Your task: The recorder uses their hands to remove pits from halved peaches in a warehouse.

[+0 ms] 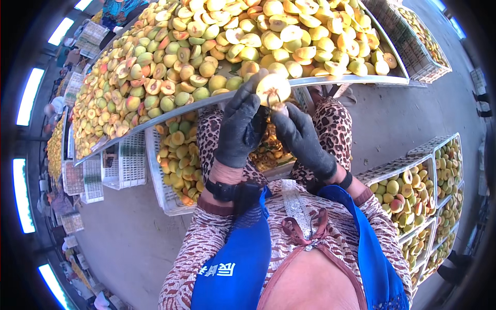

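Both hands wear dark gloves and meet at the near edge of a metal-rimmed table (186,109) heaped with halved yellow-green fruit, likely peaches. My left hand (242,120) grips a halved fruit (273,88), its cut face turned up. My right hand (300,133) is just below and to the right, fingers closed on a small tool whose thin curved metal loop (274,97) touches the lower part of the cut face. The tool's handle is mostly hidden by the fingers. Beneath the hands, between the knees, lies a container of fruit scraps (271,149).
A white plastic crate (162,190) of fruit halves stands at the left knee. Several filled crates (407,193) are at the right, another (424,58) at the upper right. Stacked crates (131,162) stand beneath the table's left part. A person (122,11) is across the table.
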`<state>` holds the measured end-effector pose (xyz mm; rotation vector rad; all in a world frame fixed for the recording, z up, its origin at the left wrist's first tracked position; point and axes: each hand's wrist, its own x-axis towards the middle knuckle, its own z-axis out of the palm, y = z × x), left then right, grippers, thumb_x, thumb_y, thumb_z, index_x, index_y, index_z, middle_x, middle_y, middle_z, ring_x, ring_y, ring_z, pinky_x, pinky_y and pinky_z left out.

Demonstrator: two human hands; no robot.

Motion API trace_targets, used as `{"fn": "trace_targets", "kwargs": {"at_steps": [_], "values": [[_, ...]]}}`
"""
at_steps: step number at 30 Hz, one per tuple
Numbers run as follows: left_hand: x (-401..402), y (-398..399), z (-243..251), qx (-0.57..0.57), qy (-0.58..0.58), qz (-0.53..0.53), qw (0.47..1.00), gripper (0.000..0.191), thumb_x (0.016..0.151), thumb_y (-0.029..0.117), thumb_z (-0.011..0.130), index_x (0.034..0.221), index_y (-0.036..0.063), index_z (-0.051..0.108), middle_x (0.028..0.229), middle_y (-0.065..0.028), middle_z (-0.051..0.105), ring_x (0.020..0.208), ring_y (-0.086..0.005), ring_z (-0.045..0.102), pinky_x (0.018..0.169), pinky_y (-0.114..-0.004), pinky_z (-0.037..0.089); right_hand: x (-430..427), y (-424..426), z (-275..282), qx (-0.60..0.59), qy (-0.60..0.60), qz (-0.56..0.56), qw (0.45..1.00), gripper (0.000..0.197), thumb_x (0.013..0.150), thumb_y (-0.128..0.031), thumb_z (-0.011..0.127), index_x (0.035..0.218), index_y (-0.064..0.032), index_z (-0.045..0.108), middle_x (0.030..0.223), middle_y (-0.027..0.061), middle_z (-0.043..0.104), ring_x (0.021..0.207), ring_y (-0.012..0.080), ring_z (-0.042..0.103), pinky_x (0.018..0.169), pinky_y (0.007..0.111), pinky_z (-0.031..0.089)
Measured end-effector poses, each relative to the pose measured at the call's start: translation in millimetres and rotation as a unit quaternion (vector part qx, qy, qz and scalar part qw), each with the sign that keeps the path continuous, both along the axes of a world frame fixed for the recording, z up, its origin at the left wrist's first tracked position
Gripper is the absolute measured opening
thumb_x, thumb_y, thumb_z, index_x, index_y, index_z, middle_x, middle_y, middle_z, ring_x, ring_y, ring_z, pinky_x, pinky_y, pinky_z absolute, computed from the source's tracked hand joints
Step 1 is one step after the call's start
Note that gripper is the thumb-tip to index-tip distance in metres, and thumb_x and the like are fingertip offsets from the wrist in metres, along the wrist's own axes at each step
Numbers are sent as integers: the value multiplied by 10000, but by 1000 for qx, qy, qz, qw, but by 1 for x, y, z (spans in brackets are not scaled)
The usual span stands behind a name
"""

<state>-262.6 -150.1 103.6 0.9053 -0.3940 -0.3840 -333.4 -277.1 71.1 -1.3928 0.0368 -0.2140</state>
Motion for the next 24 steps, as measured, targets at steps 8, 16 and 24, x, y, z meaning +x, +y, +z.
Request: {"fn": "trace_targets", "kwargs": {"at_steps": [8, 16, 24], "values": [[14, 11, -44, 122, 51, -1, 991, 710, 1031, 603, 401, 1148, -55, 639, 1022, -147, 714, 851, -226, 702, 815, -357, 588, -22, 2, -7, -205, -4, 73, 976, 319, 1015, -287, 593, 1055, 29, 607, 787, 227, 653, 731, 378, 678, 658, 425, 506], [5, 6, -55, -62, 183, -71, 979, 677, 1034, 584, 394, 1299, -22, 539, 1215, -179, 631, 1046, -313, 663, 892, -426, 589, -21, -7, -4, -173, 62, 39, 982, 365, 1042, -307, 563, 1064, 47, 647, 750, 146, 634, 699, 138, 576, 660, 353, 500], [7, 7, -59, 4, 163, -14, 986, 606, 1016, 549, 496, 1262, -2, 542, 1087, -166, 669, 934, -294, 691, 804, -405, 610, -10, -3, -18, -204, 12, 39, 978, 380, 1051, -317, 534, 1140, 43, 617, 818, 220, 683, 758, 281, 709, 679, 405, 514]]}}
